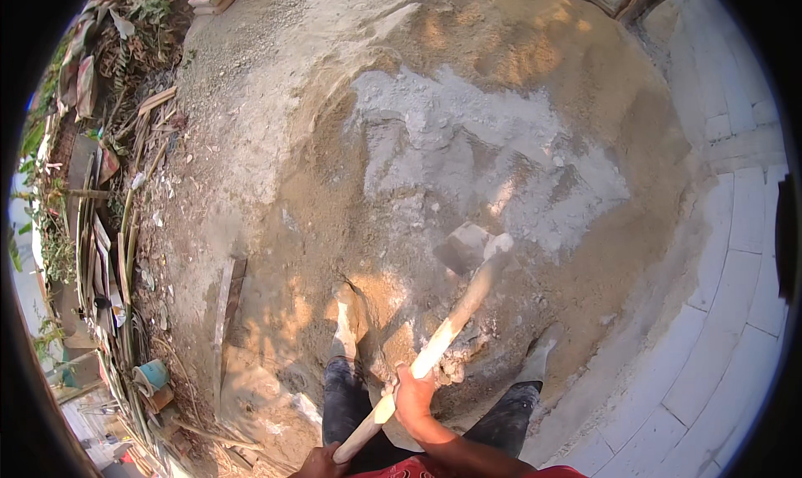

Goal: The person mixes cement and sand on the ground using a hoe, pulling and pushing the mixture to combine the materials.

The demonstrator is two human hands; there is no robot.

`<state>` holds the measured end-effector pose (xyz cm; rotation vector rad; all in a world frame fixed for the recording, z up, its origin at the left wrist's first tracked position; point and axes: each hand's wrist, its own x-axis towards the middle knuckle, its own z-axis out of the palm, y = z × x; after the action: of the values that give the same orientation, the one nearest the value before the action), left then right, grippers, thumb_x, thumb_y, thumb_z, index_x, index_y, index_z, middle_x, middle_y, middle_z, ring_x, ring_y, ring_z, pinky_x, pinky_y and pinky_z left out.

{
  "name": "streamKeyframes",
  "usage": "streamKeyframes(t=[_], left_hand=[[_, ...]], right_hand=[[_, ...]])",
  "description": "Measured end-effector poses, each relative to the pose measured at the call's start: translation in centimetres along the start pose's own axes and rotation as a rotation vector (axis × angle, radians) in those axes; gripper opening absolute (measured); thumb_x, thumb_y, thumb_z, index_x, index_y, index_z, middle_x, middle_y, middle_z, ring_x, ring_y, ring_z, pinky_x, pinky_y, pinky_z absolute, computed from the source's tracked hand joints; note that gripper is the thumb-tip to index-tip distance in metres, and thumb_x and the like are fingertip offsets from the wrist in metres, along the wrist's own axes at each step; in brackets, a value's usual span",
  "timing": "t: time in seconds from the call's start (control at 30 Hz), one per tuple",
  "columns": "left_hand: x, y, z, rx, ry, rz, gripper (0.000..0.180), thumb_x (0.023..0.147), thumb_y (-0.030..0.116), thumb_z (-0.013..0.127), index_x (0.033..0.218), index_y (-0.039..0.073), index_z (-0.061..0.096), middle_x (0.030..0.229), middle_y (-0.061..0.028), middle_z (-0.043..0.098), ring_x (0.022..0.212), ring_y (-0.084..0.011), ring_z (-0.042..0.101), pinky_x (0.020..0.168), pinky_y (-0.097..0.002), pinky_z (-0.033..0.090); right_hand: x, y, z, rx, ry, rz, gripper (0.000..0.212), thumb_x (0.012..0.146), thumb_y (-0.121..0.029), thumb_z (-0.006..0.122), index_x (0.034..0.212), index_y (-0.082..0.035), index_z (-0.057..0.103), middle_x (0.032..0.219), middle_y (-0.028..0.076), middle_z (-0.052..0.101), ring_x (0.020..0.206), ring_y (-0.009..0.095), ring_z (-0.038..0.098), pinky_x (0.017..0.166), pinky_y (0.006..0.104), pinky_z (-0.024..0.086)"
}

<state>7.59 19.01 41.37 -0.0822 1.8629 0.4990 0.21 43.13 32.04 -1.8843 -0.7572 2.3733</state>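
Note:
A hoe with a long pale wooden handle point(447, 332) runs up and to the right from my lap. Its metal blade point(462, 248) rests at or just above the near edge of a heap of grey powder, probably cement point(455, 111); the exact contact is blurred. My right hand point(413, 399) is wrapped round the handle partway along. Close to the handle's lower end, my left hand point(320, 461) grips it, partly cut off by the lower edge. Brown sand point(326, 186) surrounds the grey heap, and the two are partly mixed near the blade.
My feet stand either side of the handle, the left foot point(348, 315) and right foot point(539, 357) on the sand. A wooden plank point(227, 319) lies at left. Beyond it are piled sticks point(125, 236) and a small bucket point(152, 375). A pale block wall point(718, 303) borders the right side.

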Motion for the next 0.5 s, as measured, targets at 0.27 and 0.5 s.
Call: streamKeyframes(t=[0.27, 0.5], left_hand=[[32.9, 13.3, -3.5, -0.295, 0.347, 0.152, 0.036, 0.08, 0.027, 0.075, 0.103, 0.0, 0.066, 0.085, -0.0206, 0.069, 0.079, -0.0358, 0.067, 0.073, -0.043, 0.051], [38.7, 7.2, 3.0, -0.45, 0.17, -0.088, 0.052, 0.079, 0.03, 0.075, 0.113, -0.006, 0.058, 0.082, -0.022, 0.067, 0.079, -0.0356, 0.066, 0.072, -0.045, 0.051]], right_hand=[[23.6, -11.1, 18.6, -0.64, -0.171, -0.72, 0.03, 0.094, -0.014, 0.062, 0.113, 0.002, 0.048, 0.067, 0.009, 0.058, 0.048, 0.019, 0.058, 0.042, 0.0347, 0.048], [40.2, -0.4, 15.0, -0.961, -0.123, -0.349, 0.03, 0.093, -0.019, 0.063, 0.098, 0.009, 0.053, 0.069, 0.013, 0.061, 0.052, 0.024, 0.063, 0.045, 0.0401, 0.053]])
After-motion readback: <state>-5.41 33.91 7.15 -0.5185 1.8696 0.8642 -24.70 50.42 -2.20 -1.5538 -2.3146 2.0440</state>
